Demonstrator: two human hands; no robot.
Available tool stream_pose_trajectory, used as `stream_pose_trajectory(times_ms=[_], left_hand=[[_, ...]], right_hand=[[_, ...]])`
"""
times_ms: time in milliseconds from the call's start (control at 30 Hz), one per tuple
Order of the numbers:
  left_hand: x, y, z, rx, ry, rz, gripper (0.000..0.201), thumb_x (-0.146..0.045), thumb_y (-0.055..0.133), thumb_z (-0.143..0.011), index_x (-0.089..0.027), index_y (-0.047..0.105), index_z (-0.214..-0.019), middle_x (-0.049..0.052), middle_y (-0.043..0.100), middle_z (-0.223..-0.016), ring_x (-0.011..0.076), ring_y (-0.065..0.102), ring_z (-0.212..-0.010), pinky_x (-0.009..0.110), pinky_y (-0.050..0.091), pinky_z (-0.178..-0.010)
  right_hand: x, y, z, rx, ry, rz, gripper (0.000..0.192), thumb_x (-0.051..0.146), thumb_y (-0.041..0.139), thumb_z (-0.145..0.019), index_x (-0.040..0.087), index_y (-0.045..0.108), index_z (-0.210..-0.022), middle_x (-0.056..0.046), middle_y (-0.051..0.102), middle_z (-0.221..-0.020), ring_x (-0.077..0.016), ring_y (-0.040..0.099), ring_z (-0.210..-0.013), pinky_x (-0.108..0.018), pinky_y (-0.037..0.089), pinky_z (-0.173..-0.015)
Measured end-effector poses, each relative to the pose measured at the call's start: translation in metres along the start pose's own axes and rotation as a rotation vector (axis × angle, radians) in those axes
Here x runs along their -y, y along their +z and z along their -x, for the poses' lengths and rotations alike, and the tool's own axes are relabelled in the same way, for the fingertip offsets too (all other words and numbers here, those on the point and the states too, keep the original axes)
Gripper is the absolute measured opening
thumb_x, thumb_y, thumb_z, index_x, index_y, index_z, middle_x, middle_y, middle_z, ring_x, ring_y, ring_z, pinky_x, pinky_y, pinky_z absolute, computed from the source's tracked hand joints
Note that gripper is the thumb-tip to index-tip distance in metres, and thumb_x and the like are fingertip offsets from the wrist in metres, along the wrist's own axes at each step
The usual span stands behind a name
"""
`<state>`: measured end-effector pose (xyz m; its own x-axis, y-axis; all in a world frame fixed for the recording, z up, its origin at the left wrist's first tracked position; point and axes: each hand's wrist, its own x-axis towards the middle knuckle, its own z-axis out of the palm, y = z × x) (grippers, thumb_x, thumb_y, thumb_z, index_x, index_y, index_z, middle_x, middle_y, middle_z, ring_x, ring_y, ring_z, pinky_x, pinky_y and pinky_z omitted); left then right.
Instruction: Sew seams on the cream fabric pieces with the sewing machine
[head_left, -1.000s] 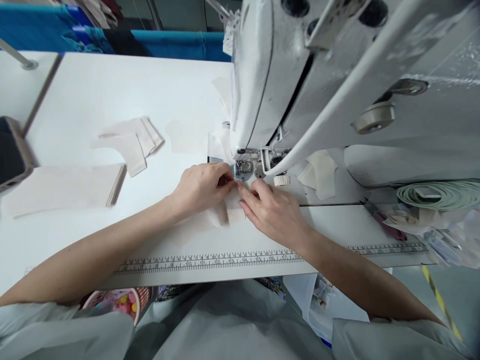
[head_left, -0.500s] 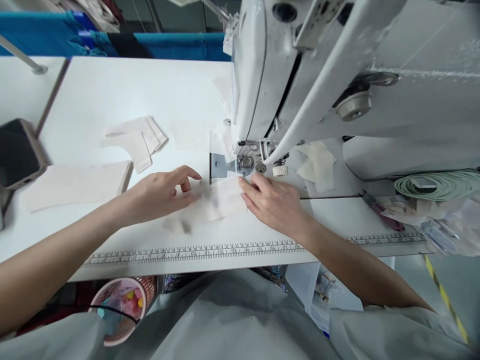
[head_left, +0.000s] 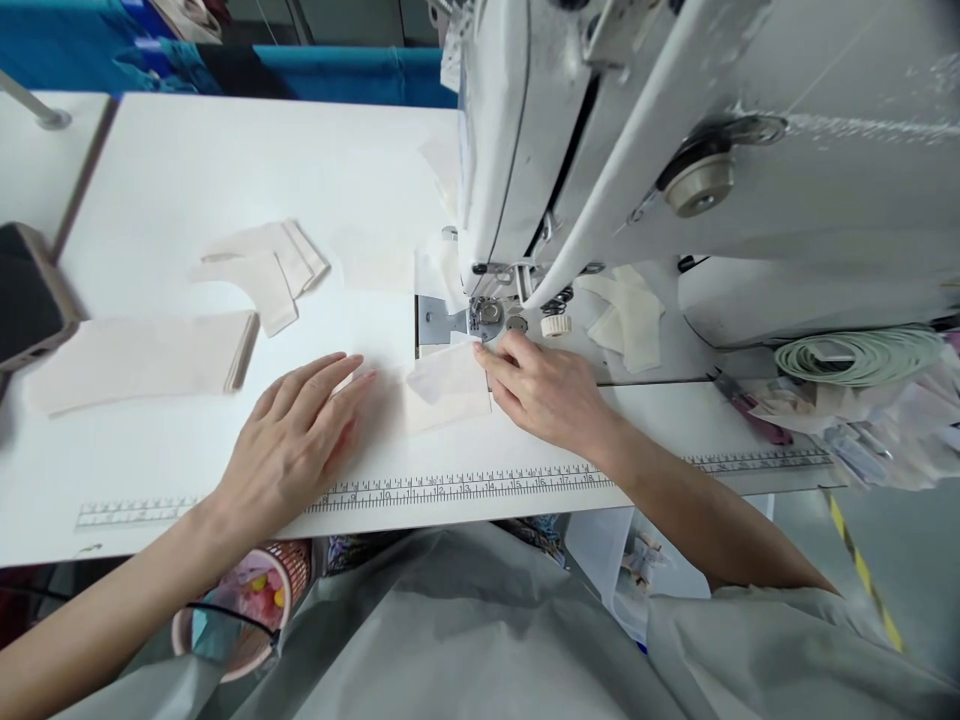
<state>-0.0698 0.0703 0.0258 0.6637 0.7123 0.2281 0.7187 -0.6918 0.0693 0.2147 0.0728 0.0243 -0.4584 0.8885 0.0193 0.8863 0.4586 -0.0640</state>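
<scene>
A small cream fabric piece (head_left: 450, 390), with a fold or second layer on top, lies just in front of the sewing machine's needle plate (head_left: 439, 325). My right hand (head_left: 544, 390) pinches its right edge, the fingertips close below the presser foot area (head_left: 487, 312). To the left of the fabric, my left hand (head_left: 296, 435) rests low over the tabletop with fingers stretched out, holding nothing and apart from the piece. The sewing machine head (head_left: 495, 150) rises directly behind the right fingertips.
Curved cream pieces (head_left: 259, 270) and a rectangular fabric stack (head_left: 150, 360) lie left, near a dark device (head_left: 30, 295). More scraps (head_left: 630, 320) sit under the machine arm. Snips (head_left: 750, 405) and a coiled green strip (head_left: 855, 355) lie right. A printed ruler (head_left: 450, 488) follows the front edge.
My left hand has drawn back left and toward me, away from the fabric, and its fingers have straightened. My right hand keeps its place at the fabric's edge. The view has shifted slightly.
</scene>
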Motion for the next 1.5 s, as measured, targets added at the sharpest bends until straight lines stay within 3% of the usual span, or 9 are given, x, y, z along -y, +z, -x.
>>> stream_pose_trajectory(times_ms=[433,667,833,933,1000,1133,1267,1367,1500], left_hand=[[0.007,0.005,0.001,-0.024,0.044,0.058,0.048,-0.018,0.045,-0.094,-0.021,0.039,-0.141,0.015,0.056,-0.134,0.0330,0.051,-0.127,0.052,0.045,-0.102],[0.009,0.002,0.001,-0.071,0.061,0.131,0.067,-0.017,0.047,-0.091,-0.033,0.022,-0.151,0.011,0.054,-0.137,0.0367,0.052,-0.125,0.059,0.045,-0.100],[-0.006,-0.011,-0.009,-0.164,0.131,0.220,0.066,-0.023,0.049,-0.089,-0.038,0.028,-0.149,0.004,0.057,-0.134,0.0346,0.054,-0.122,0.057,0.048,-0.098],[-0.032,-0.021,-0.028,-0.109,0.243,0.317,0.060,-0.018,0.050,-0.090,-0.032,0.036,-0.146,0.007,0.059,-0.130,0.0296,0.053,-0.122,0.047,0.052,-0.096],[-0.055,-0.022,-0.047,-0.038,0.308,0.421,0.053,-0.015,0.048,-0.091,-0.027,0.041,-0.142,0.009,0.058,-0.131,0.0265,0.051,-0.124,0.041,0.051,-0.097],[-0.098,-0.007,-0.099,0.069,0.373,0.655,0.038,-0.015,0.044,-0.093,-0.020,0.051,-0.130,0.012,0.060,-0.124,0.0228,0.054,-0.117,0.038,0.051,-0.097],[-0.125,0.014,-0.150,0.212,0.159,0.861,0.026,-0.022,0.044,-0.091,-0.018,0.060,-0.111,0.010,0.066,-0.107,0.0189,0.064,-0.095,0.032,0.056,-0.077],[-0.134,0.023,-0.177,0.299,-0.068,0.901,0.024,-0.027,0.047,-0.088,-0.017,0.062,-0.104,0.007,0.069,-0.098,0.0175,0.067,-0.085,0.029,0.055,-0.070],[-0.142,0.027,-0.198,0.334,-0.196,0.850,0.024,-0.025,0.048,-0.086,-0.017,0.064,-0.102,0.003,0.070,-0.086,0.0154,0.067,-0.070,0.029,0.053,-0.069]], right_hand=[[-0.001,-0.002,-0.001,0.024,-0.004,0.006,0.043,0.020,0.033,-0.098,0.015,0.051,-0.136,-0.007,0.062,-0.103,-0.0143,0.054,-0.073,-0.029,0.034,-0.051],[0.004,-0.004,-0.002,-0.006,-0.028,-0.008,0.039,0.023,0.035,-0.098,0.015,0.051,-0.133,-0.011,0.060,-0.112,-0.0155,0.057,-0.079,-0.029,0.037,-0.053],[-0.031,-0.035,0.015,-0.022,-0.015,-0.059,0.032,0.027,0.035,-0.101,0.016,0.062,-0.116,-0.008,0.064,-0.106,-0.0144,0.059,-0.081,-0.026,0.041,-0.060],[-0.074,-0.054,0.039,-0.086,0.172,-0.059,0.021,0.018,0.046,-0.095,0.016,0.066,-0.102,-0.007,0.065,-0.099,-0.0183,0.059,-0.094,-0.027,0.043,-0.072],[-0.102,-0.055,0.053,-0.078,0.263,-0.110,0.018,0.018,0.055,-0.090,0.016,0.064,-0.105,-0.008,0.064,-0.106,-0.0191,0.060,-0.095,-0.029,0.043,-0.079],[-0.137,-0.040,0.064,-0.021,0.263,-0.214,0.023,0.024,0.067,-0.082,0.016,0.062,-0.102,-0.006,0.063,-0.104,-0.0158,0.061,-0.084,-0.027,0.043,-0.075],[-0.144,-0.031,0.062,-0.055,0.213,-0.233,0.008,0.023,0.060,-0.086,0.017,0.064,-0.088,-0.003,0.064,-0.091,-0.0151,0.059,-0.082,-0.025,0.040,-0.072],[-0.145,-0.032,0.061,-0.080,0.179,-0.241,0.013,0.021,0.055,-0.089,0.017,0.067,-0.085,-0.003,0.067,-0.089,-0.0158,0.060,-0.082,-0.026,0.039,-0.072],[-0.146,-0.032,0.063,-0.107,0.163,-0.252,0.019,0.017,0.051,-0.088,0.018,0.070,-0.087,-0.004,0.069,-0.091,-0.0169,0.061,-0.082,-0.027,0.039,-0.072]])
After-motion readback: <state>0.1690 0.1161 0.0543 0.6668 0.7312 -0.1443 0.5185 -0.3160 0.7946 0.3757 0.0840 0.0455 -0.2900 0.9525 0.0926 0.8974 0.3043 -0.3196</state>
